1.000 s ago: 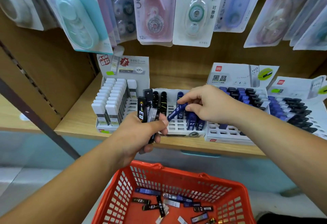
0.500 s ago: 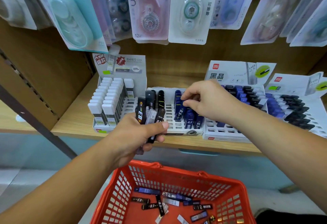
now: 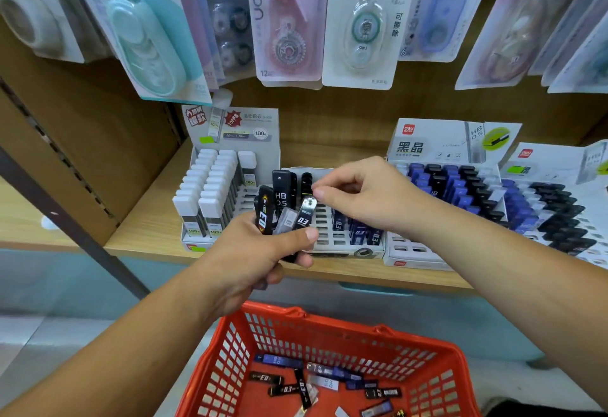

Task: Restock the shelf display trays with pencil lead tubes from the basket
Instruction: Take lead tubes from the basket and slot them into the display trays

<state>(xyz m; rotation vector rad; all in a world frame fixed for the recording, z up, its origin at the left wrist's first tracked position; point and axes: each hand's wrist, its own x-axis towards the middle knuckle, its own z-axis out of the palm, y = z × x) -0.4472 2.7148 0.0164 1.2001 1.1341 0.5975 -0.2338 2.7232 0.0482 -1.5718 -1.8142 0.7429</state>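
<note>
Back from the slotted tray (image 3: 329,239), the right hand (image 3: 365,196) pinches the silver-capped 0.3 tube (image 3: 304,215) in the bundle of lead tubes (image 3: 279,201) that the left hand (image 3: 250,252) clenches. This looks like the picking step; next, draw it free and seat it in an empty slot just behind.

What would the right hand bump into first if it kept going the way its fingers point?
Most likely the silver-capped tube standing in the bunch that the left hand grips. The right hand points toward it with its fingertips just beside that cap. Depth is unclear, so they may already touch.
</note>
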